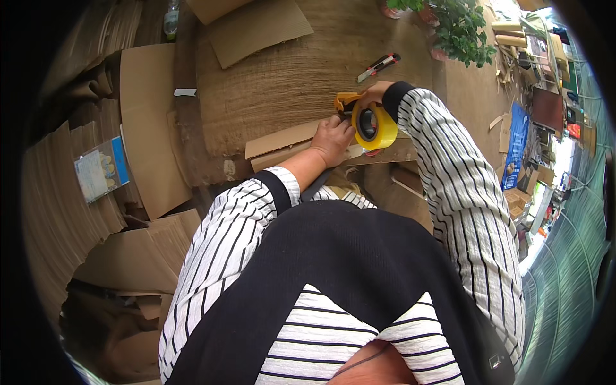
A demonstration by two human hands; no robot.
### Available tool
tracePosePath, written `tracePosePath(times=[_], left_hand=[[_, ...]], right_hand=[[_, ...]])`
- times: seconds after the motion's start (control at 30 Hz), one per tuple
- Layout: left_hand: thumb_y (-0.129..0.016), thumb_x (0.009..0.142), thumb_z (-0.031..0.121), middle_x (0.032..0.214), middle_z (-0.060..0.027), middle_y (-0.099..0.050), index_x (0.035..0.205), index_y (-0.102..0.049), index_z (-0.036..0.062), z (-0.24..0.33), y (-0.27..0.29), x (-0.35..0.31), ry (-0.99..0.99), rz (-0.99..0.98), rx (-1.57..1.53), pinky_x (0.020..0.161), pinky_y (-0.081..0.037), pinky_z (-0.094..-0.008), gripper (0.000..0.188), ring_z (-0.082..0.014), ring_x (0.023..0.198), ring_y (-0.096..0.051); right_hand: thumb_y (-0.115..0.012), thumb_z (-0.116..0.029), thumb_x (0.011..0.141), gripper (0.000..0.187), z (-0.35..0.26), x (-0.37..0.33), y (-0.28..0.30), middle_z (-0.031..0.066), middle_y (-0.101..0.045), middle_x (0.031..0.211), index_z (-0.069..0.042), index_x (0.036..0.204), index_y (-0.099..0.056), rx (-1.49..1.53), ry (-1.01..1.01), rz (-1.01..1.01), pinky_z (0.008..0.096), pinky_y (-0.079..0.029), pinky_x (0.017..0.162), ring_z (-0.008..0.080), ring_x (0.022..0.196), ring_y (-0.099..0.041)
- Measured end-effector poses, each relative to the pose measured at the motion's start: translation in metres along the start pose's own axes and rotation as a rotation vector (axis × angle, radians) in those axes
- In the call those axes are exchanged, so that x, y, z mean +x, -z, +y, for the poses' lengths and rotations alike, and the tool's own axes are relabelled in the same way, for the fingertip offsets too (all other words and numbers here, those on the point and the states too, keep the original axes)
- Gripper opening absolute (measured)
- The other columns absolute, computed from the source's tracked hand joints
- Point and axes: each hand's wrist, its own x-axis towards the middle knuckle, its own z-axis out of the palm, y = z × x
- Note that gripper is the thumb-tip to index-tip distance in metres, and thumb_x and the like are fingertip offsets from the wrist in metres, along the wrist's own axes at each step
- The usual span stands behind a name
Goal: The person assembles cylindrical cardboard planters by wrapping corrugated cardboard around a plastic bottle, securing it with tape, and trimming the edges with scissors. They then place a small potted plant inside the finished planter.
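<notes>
black-striped white sleeves (462, 186) | black cuffs (396, 101) | black vest (346, 250) | striped pointed collar (314, 333)

A grainy wooden tabletop (276, 90) fills the upper centre, carrying a cardboard sheet (260, 35) up top, a utility knife (378, 67) upper right of centre, folded cardboard (282, 142) mid-frame.

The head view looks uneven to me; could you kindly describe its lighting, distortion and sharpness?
In the head view, black corners frame the scene; the cardboard stack at left curves along the rim; in the same head view, areas beside the green sheeting at right look washed out, the lower left sinks into shadow, and the yellow tape roll is fairly sharp.
</notes>
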Motion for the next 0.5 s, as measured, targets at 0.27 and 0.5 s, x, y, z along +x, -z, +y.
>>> tracePosePath(times=[0.27, 0.5], left_hand=[[-0.086, 0.056, 0.031, 0.115, -0.0059, -0.062, 0.125, -0.051, 0.0104, -0.001, 0.012, 0.006, 0.132, -0.048, -0.058, 0.091, -0.044, -0.0436, 0.08, -0.0292, 0.112, -0.052], [-0.087, 0.063, 0.035, 0.127, -0.0094, -0.057, 0.134, -0.045, 0.0073, 0.015, 0.018, 0.011, 0.181, -0.155, 0.01, 0.097, -0.041, -0.0437, 0.086, -0.0298, 0.118, -0.049]], right_hand=[[-0.067, -0.022, 0.073, 0.071, 0.043, -0.156, -0.146, 0.018, -0.067, 0.122, -0.013, 0.142, -0.052, 0.547, 0.133, 0.585, 0.0356, -0.055, 0.081, 0.0255, 0.089, -0.071], [-0.066, -0.027, 0.073, 0.07, 0.05, -0.142, -0.22, 0.0212, -0.066, 0.098, -0.027, 0.141, -0.052, 0.405, 0.046, 0.774, 0.043, -0.053, 0.085, 0.0375, 0.092, -0.066]])
